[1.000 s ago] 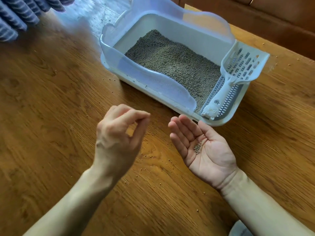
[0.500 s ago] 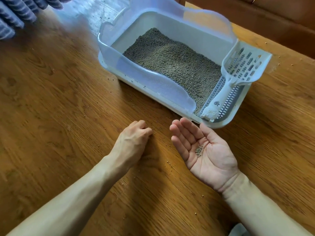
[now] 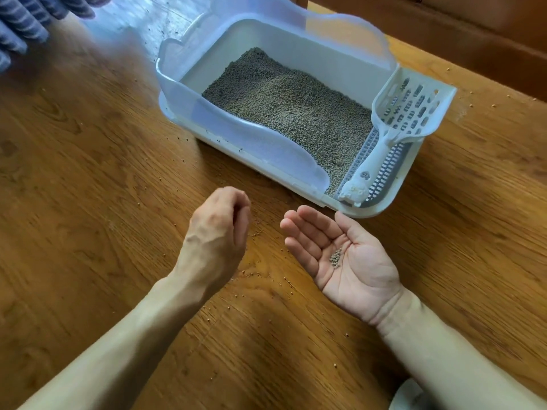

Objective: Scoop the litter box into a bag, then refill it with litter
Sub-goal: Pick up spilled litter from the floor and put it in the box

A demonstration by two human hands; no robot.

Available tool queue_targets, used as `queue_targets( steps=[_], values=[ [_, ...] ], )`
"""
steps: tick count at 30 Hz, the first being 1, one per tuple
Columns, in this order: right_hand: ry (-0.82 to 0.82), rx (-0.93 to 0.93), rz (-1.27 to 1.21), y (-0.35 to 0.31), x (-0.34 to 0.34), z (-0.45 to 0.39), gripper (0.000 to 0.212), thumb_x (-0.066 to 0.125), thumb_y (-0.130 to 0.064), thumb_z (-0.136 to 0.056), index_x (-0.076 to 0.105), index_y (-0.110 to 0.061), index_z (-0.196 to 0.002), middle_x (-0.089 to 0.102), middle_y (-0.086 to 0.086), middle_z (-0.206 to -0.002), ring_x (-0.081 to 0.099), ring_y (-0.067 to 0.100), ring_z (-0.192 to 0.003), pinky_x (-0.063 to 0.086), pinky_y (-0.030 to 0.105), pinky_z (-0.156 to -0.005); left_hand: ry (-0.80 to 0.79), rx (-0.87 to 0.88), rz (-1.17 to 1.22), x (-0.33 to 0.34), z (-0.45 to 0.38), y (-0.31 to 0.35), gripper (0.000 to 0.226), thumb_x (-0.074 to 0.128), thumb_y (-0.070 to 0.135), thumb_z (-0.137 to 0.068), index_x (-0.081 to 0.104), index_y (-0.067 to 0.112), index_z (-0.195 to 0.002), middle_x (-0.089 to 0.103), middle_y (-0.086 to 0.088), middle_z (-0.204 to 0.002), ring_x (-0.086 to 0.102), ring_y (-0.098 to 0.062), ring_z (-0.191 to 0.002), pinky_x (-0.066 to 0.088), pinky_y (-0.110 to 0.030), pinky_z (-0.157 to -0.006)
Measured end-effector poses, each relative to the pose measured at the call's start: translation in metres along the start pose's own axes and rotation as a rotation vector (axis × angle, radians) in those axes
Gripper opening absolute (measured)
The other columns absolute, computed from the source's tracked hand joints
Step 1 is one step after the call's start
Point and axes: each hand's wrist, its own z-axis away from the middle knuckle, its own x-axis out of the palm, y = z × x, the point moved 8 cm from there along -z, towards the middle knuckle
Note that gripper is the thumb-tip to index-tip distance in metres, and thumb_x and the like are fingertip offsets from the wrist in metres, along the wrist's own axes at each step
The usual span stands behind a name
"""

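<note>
Sitting on the desk (image 3: 88, 173), the litter box (image 3: 393, 199) holds grey litter (image 3: 290, 105), a scoop (image 3: 405, 113) at its end. Just before it, the right hand (image 3: 340, 255) lies flat, palm up, cradling a few pellets (image 3: 336, 258). The left hand (image 3: 217, 235) hovers beside, fingers bunched; whether they pinch anything, I cannot tell.

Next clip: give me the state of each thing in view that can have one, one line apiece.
Litter box: upright on the table, holding grey litter.
Scoop: resting across the box's right end, untouched.
Right hand: palm up, fingers relaxed, cradling a small pile of pellets.
Left hand: back up above the table, fingers bunched at the tips; a pinch cannot be told.
Table: strewn with stray pellets.
</note>
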Motion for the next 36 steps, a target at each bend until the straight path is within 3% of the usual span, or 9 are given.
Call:
queue_targets(
  steps=[5,8,12,15,18,22,25,29,36],
  values=[
    [0.062,0.055,-0.053,0.015,0.0,-0.003,0.047,0.042,-0.033,-0.097,0.075,0.001,-0.093,0.073,0.017,-0.098,0.07,0.025,-0.095,0.056,0.037,-0.086,0.026,0.32,0.017,-0.017,0.017,0.088,0.015,0.055,0.015,-0.099,0.067,0.007,-0.094,0.062,-0.003,-0.088,0.056,-0.022,-0.078,0.05,-0.036,-0.069],
    [0.018,0.176,-0.095,0.027,0.011,0.002,0.039,0.061,-0.03,-0.09,0.067,-0.001,-0.115,0.068,0.014,-0.111,0.061,0.022,-0.111,0.037,0.033,-0.11,-0.056,0.488,-0.154,0.0,0.026,0.104,0.009,0.063,0.012,-0.094,0.072,0.01,-0.095,0.067,-0.004,-0.092,0.058,-0.026,-0.082,0.049,-0.042,-0.066],
    [0.033,0.171,-0.053,0.024,0.012,0.004,0.048,0.049,-0.031,-0.092,0.055,-0.003,-0.13,0.064,0.015,-0.118,0.058,0.024,-0.114,0.03,0.031,-0.113,0.009,0.551,-0.029,-0.011,0.031,0.109,0.011,0.067,0.008,-0.094,0.076,0.006,-0.098,0.071,-0.007,-0.096,0.064,-0.028,-0.086,0.051,-0.043,-0.068],
    [0.056,0.078,-0.033,0.016,0.006,0.003,0.043,0.043,-0.03,-0.096,0.069,0.002,-0.108,0.071,0.019,-0.103,0.068,0.027,-0.101,0.055,0.038,-0.09,0.153,0.454,0.104,-0.032,0.02,0.095,0.013,0.066,0.009,-0.095,0.077,0.003,-0.096,0.072,-0.006,-0.094,0.064,-0.024,-0.085,0.052,-0.037,-0.075],
    [0.056,0.03,-0.035,0.012,0.003,0.003,0.05,0.038,-0.032,-0.097,0.072,0.005,-0.1,0.07,0.025,-0.107,0.069,0.033,-0.1,0.058,0.043,-0.085,0.196,0.302,0.029,-0.032,0.005,0.053,0.016,0.063,0.013,-0.097,0.075,0.003,-0.099,0.072,-0.006,-0.096,0.065,-0.021,-0.089,0.053,-0.033,-0.079],
    [0.041,0.034,-0.022,0.007,0.0,0.001,0.051,0.038,-0.032,-0.095,0.072,0.005,-0.102,0.069,0.024,-0.11,0.069,0.034,-0.101,0.058,0.042,-0.083,-0.067,0.097,-0.223,0.012,-0.006,-0.012,0.041,0.05,0.036,-0.101,0.061,0.01,-0.132,0.061,-0.009,-0.134,0.054,-0.024,-0.124,0.05,-0.039,-0.102],
    [0.03,0.034,-0.01,0.004,-0.001,0.001,0.051,0.037,-0.032,-0.096,0.072,0.005,-0.102,0.069,0.024,-0.112,0.068,0.033,-0.103,0.059,0.041,-0.083,-0.32,-0.001,-0.468,0.05,-0.009,-0.049,0.08,0.026,0.062,-0.096,0.024,0.01,-0.158,0.02,-0.015,-0.165,0.015,-0.03,-0.153,0.019,-0.043,-0.125],
    [0.026,0.036,-0.024,0.002,-0.001,0.001,0.05,0.038,-0.031,-0.096,0.071,0.005,-0.104,0.068,0.024,-0.113,0.067,0.034,-0.105,0.057,0.042,-0.086,-0.436,-0.111,-0.564,0.081,0.011,-0.065,0.097,0.003,0.073,-0.088,-0.012,0.006,-0.157,-0.019,-0.017,-0.165,-0.021,-0.03,-0.152,-0.004,-0.045,-0.125],
    [0.034,0.035,-0.031,0.002,0.0,0.001,0.05,0.038,-0.032,-0.095,0.072,0.005,-0.1,0.069,0.024,-0.109,0.069,0.034,-0.1,0.059,0.041,-0.081,-0.424,-0.143,-0.469,0.107,0.038,-0.051,0.101,-0.02,0.077,-0.081,-0.012,0.01,-0.156,-0.02,-0.014,-0.164,-0.023,-0.028,-0.152,-0.008,-0.051,-0.124]
  ],
)
